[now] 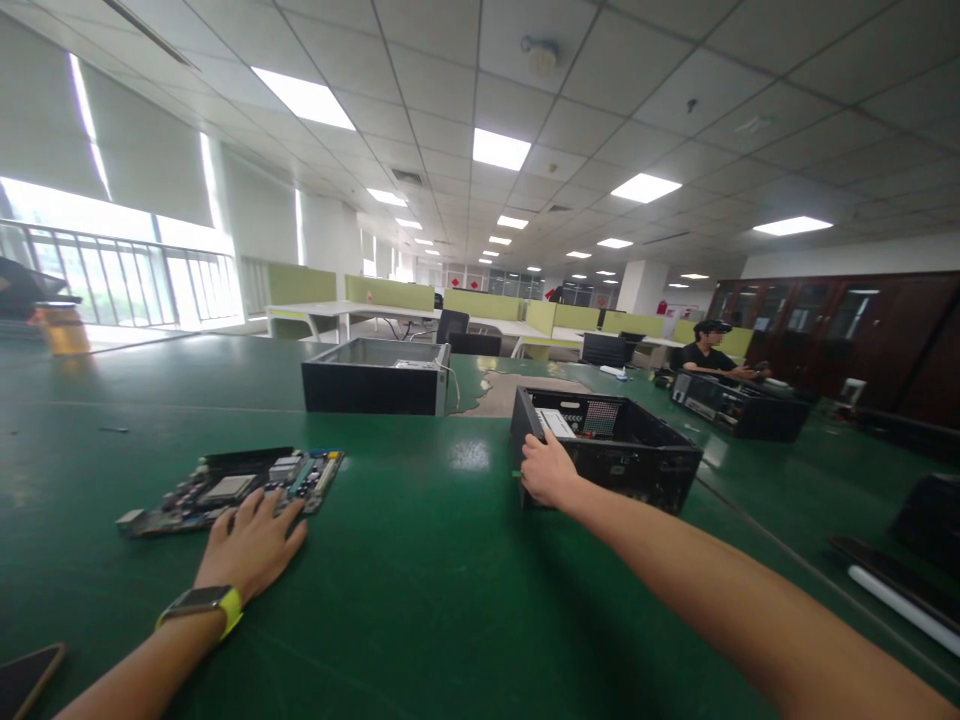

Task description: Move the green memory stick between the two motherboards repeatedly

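Note:
On the green table at the left lies a computer motherboard (232, 487), with a square pale processor socket area and several slots. My left hand (253, 540), with a watch on its wrist, rests at the board's near edge, fingers spread and reaching over it. To the right stands an open black computer case (626, 465), its hollow side facing up and a white label inside. My right hand (550, 470) grips the near left rim of this case, fingers curled over the edge; the thumb is partly hidden.
Another computer case (375, 385) lies farther back. A person (709, 350) sits at the right behind a third case (739, 405). A dark flat object (30, 680) is at the lower left corner. A long white bar (904, 610) lies at the right edge of the green table (420, 600).

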Demonstrator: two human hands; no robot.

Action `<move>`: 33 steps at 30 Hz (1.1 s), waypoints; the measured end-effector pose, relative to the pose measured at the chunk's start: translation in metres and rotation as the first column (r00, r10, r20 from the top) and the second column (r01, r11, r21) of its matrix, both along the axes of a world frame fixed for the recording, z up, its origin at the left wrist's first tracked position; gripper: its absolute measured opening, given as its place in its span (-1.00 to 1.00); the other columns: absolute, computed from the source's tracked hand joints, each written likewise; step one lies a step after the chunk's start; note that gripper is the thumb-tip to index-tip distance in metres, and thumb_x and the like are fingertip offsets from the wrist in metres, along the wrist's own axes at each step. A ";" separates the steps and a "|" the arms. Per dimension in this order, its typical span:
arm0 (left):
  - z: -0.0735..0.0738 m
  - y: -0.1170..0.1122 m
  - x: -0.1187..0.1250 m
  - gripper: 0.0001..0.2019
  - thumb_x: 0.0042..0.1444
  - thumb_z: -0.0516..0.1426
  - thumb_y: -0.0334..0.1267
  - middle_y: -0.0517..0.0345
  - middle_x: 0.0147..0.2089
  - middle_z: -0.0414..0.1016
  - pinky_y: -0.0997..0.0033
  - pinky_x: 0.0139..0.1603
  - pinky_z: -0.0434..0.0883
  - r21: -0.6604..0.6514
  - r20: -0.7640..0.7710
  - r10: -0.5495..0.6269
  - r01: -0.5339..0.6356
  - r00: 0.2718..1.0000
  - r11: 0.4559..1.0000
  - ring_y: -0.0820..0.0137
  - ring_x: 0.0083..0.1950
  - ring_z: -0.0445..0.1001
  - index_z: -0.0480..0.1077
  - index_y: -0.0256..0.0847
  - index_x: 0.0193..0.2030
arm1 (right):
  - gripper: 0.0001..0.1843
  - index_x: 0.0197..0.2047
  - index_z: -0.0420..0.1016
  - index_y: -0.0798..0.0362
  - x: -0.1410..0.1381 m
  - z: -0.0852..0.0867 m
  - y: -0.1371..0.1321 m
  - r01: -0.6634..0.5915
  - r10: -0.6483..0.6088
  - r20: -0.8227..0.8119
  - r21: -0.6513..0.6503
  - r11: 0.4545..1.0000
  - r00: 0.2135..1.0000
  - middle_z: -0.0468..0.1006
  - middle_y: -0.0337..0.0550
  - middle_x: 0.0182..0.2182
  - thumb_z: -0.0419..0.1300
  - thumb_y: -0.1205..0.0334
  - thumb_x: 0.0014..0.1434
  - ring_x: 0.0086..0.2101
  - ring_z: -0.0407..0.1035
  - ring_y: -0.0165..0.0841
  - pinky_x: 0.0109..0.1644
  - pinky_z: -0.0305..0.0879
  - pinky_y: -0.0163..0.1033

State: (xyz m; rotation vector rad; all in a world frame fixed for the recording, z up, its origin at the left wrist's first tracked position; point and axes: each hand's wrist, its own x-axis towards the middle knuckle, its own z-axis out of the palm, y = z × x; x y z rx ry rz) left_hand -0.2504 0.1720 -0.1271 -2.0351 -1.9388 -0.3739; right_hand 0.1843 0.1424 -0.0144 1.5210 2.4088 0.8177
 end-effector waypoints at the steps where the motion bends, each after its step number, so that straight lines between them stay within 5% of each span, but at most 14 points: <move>1: 0.000 -0.001 0.000 -0.47 0.07 -0.14 0.00 -0.13 0.23 0.18 -0.12 0.16 -0.06 0.002 -0.001 -0.003 0.003 1.000 1.000 -0.01 0.29 -0.06 0.32 -0.14 0.11 | -0.69 -0.24 0.55 0.10 0.004 -0.002 0.004 0.023 -0.023 0.005 -0.004 1.000 1.000 0.46 0.08 -0.15 0.02 0.17 0.13 -0.02 0.05 -0.12 0.09 -0.13 0.12; 19: 0.005 -0.006 0.002 -0.45 0.06 -0.13 0.03 -0.10 0.23 0.18 -0.10 0.16 -0.04 -0.006 0.029 -0.003 0.003 1.000 1.000 0.01 0.29 -0.05 0.30 -0.12 0.13 | -0.61 -0.18 0.54 0.12 0.078 -0.007 0.026 0.299 -0.299 -0.088 -0.013 0.954 0.950 0.36 0.09 0.04 -0.09 0.23 0.18 0.14 -0.04 -0.10 0.19 -0.37 0.15; 25: 0.003 -0.005 0.000 -0.45 0.07 -0.14 0.04 -0.10 0.22 0.20 -0.10 0.15 -0.01 -0.008 0.019 -0.007 0.007 1.000 1.000 0.01 0.29 -0.05 0.30 -0.12 0.12 | -0.58 -0.07 0.50 0.06 0.113 -0.011 0.018 0.451 -0.458 -0.083 -0.083 0.888 0.885 0.19 0.00 0.19 -0.12 0.28 0.17 0.23 -0.20 -0.12 0.20 -0.48 0.19; 29: 0.001 -0.003 0.002 -0.46 0.07 -0.14 0.04 -0.12 0.21 0.20 -0.13 0.13 -0.01 0.017 0.006 -0.028 0.028 1.000 0.999 -0.04 0.28 -0.04 0.32 -0.11 0.11 | -0.56 0.00 0.45 0.02 0.139 -0.018 0.016 0.591 -0.602 -0.063 -0.136 0.795 0.796 0.05 -0.06 0.25 -0.10 0.33 0.13 0.25 -0.32 -0.11 0.15 -0.54 0.28; 33: 0.005 -0.004 0.008 -0.48 0.07 -0.13 0.03 -0.14 0.19 0.22 -0.14 0.12 -0.01 0.053 -0.028 -0.030 0.032 0.999 0.998 -0.09 0.25 0.00 0.34 -0.10 0.10 | -0.56 0.04 0.41 0.04 0.130 -0.018 0.016 0.657 -0.668 -0.143 -0.123 0.744 0.730 0.08 0.03 0.23 -0.11 0.30 0.15 0.24 -0.26 -0.05 0.13 -0.50 0.32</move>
